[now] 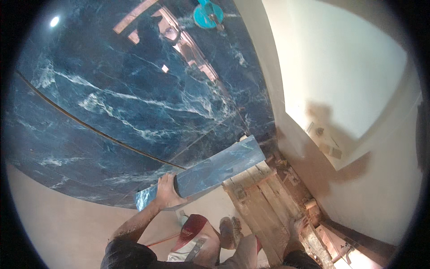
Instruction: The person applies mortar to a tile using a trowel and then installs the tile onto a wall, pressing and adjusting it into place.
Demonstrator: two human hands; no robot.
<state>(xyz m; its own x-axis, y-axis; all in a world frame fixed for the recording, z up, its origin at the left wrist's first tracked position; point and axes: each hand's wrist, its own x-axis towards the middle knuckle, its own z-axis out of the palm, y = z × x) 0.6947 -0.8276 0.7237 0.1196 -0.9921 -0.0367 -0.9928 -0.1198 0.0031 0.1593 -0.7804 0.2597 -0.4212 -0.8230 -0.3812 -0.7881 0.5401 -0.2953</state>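
Note:
A long blue marble-look strip [219,163] with white veins lies slanting in front of me, its far end close to the wooden plank platform [260,193]. My left hand [169,192] grips the strip near its left end, fingers over the upper edge and thumb along the lower side. Down at the right, my right hand [296,227] is closed around the edge of the platform; part of its fingers is in shade. Beyond the strip spreads a large polished dark blue slab surface [148,80] with the same veining.
A thin dark cable [98,131] crosses the slab surface. A turquoise round tool [208,17] sits at the top. Rubble and broken pieces [291,177] fill the gap beside the pale wall [349,76]. A red and white bag-like item [192,233] is near my legs.

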